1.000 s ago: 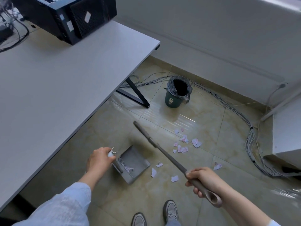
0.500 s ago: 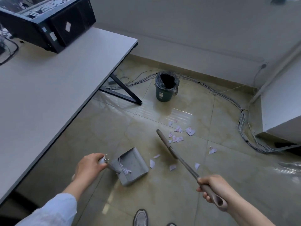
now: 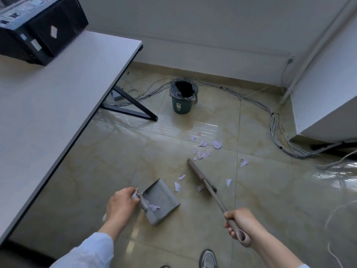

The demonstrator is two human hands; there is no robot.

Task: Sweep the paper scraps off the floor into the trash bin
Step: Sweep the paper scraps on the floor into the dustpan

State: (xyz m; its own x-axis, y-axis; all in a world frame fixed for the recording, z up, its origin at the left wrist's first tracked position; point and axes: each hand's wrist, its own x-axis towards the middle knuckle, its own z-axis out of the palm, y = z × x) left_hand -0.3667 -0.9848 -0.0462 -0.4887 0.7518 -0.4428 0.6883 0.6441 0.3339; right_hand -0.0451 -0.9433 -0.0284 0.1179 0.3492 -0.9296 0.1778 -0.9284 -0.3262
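Note:
My left hand (image 3: 120, 206) grips the handle of a grey dustpan (image 3: 162, 202) that rests on the tiled floor with a scrap inside. My right hand (image 3: 240, 221) is closed round the handle of a grey broom (image 3: 201, 175), whose head lies on the floor just right of the pan. White and pink paper scraps (image 3: 202, 154) lie scattered beyond the broom head, with a few more between pan and broom. A dark green trash bin (image 3: 183, 97) with a grey liner stands further back near the wall.
A white desk (image 3: 58, 105) with a black leg frame runs along the left, a black computer case (image 3: 38, 26) on top. Bundled grey cables (image 3: 274, 124) trail along the wall and right side. A white cabinet (image 3: 326, 97) stands at right. My shoe (image 3: 208, 259) shows at the bottom.
The broom has swung from lying across the pan's far side to the pan's right, its head now close to the scraps. The view has tilted up and back.

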